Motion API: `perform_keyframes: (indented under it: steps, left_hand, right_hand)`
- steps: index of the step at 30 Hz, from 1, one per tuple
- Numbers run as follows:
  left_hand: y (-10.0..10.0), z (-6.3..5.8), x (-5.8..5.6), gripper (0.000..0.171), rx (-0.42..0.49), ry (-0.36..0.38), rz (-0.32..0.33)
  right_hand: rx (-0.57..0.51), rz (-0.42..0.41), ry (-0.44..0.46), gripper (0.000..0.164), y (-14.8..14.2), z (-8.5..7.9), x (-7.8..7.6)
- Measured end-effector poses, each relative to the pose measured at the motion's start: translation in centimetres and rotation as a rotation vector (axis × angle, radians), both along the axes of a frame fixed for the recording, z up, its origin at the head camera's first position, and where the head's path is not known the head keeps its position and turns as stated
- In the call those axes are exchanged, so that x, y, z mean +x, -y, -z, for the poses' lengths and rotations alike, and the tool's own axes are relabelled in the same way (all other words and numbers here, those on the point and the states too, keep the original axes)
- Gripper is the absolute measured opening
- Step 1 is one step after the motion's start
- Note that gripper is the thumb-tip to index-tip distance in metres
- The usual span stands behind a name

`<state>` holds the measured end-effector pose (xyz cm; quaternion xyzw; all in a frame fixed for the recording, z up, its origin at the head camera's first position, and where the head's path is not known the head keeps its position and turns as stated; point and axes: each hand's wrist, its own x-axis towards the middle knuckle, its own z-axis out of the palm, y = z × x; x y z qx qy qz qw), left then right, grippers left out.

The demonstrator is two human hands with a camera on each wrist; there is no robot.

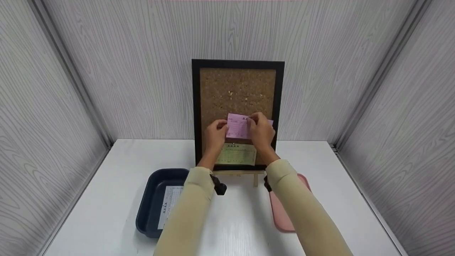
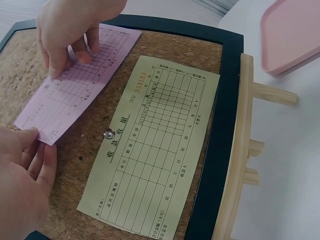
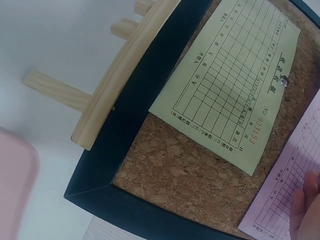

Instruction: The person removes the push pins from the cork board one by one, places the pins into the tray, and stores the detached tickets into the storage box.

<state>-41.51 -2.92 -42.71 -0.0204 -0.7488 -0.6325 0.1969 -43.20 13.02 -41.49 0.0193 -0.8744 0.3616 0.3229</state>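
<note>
Pink slip (image 2: 77, 95) between left fingers (image 2: 47, 165)

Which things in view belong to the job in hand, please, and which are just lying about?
Seemingly for the job:
pink slip, touched by left hand and right hand
cork board
wooden easel
green slip, pinned below

Apparently just lying about:
pink tray
blue tray with white slip, possibly for later

Before the wall (image 1: 142, 71), corkboard (image 1: 234, 85) on an easel (image 2: 239, 130); bottom slip (image 1: 236, 154) on the board, top slip (image 1: 237, 126) above; nearer left, paper (image 1: 170, 202) in a tub (image 1: 142, 213); nearer right, tray (image 1: 283, 217).
</note>
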Motion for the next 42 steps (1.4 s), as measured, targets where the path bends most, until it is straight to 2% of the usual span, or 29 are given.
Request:
perform_keyframes:
  steps: [9, 17, 23, 30, 39, 42]
  left_hand:
    - [-0.2, 0.0, 0.2, 0.016, -0.014, -0.016, 0.0]
    - [0.8, 0.1, 1.3, 0.014, 0.014, -0.035, 0.001]
    - [2.1, 0.3, 2.2, 0.015, 0.042, -0.064, -0.008]
    - [4.1, 0.6, 4.0, 0.017, 0.155, -0.021, 0.018]
    - [7.0, 1.8, 6.8, 0.021, 0.19, 0.026, -0.022]
    - [7.8, 2.3, 8.0, 0.021, 0.204, 0.038, -0.036]
  right_hand:
    - [-0.005, -0.031, -0.02, 0.012, -0.1, 0.3, 0.3]
    - [-0.01, -0.134, -0.14, 0.012, -0.9, 0.4, 2.0]
    - [-0.064, -0.234, -0.193, 0.012, -2.5, 1.0, 3.7]
    - [-0.09, -0.284, -0.244, 0.017, -4.8, 2.6, 5.5]
    - [-0.223, -0.358, -0.154, 0.015, -7.2, 4.7, 8.9]
    - [-0.216, -0.355, -0.148, 0.014, -8.1, 5.8, 10.1]
